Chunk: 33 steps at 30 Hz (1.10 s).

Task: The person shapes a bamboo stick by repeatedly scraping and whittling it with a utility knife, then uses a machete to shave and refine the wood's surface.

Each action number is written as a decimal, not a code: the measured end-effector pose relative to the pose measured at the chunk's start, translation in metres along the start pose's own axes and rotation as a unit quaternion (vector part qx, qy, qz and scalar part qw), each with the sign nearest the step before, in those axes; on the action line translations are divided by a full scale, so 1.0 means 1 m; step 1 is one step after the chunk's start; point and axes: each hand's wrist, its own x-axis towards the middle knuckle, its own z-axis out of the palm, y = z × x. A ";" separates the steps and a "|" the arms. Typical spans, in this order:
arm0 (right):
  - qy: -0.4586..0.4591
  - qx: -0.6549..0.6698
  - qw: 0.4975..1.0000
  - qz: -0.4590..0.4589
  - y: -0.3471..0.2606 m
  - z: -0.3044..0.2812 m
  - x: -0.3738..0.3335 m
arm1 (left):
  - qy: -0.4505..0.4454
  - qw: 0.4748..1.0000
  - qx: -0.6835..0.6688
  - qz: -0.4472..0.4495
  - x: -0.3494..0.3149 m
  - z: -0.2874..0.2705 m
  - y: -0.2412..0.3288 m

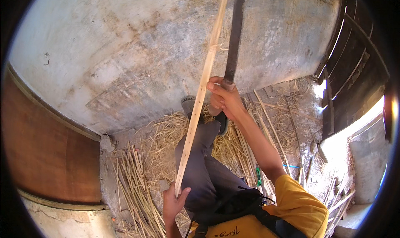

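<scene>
My left hand (174, 201) is closed on the lower end of a long, pale bamboo strip (192, 131). The strip slants up and to the right across my legs, with a row of small dark marks along its lower half and a thin curl of shaving partway up. In my right hand (226, 99) is the handle of a machete, its dark, straight blade (236, 37) pointing upward beside the strip. My right fingertips come close to the strip's edge; I cannot tell whether they touch it. The blade's tip is cut off by the picture's upper edge.
Straw-like shavings (164, 140) cover the floor around my feet. A bundle of thin sticks (139, 190) lies at the left, with more long strips (271, 131) at the right. A stained wall (137, 50) stands ahead, a brown panel (54, 154) left, dark boards (354, 62) right.
</scene>
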 end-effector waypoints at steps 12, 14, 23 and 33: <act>0.096 -0.109 0.989 0.000 -0.003 0.011 -0.054 | -0.049 0.993 0.091 -0.048 0.002 -0.040 0.002; 0.098 -0.090 0.991 -0.015 0.001 0.013 -0.060 | -0.041 0.994 0.095 -0.029 0.005 -0.044 0.009; 0.101 0.009 0.995 0.015 0.022 0.030 -0.068 | 0.014 0.988 -0.140 0.063 0.058 0.006 0.078; 0.067 -0.137 0.988 0.036 0.031 0.002 -0.043 | -0.027 0.976 -0.216 0.016 0.098 0.034 0.067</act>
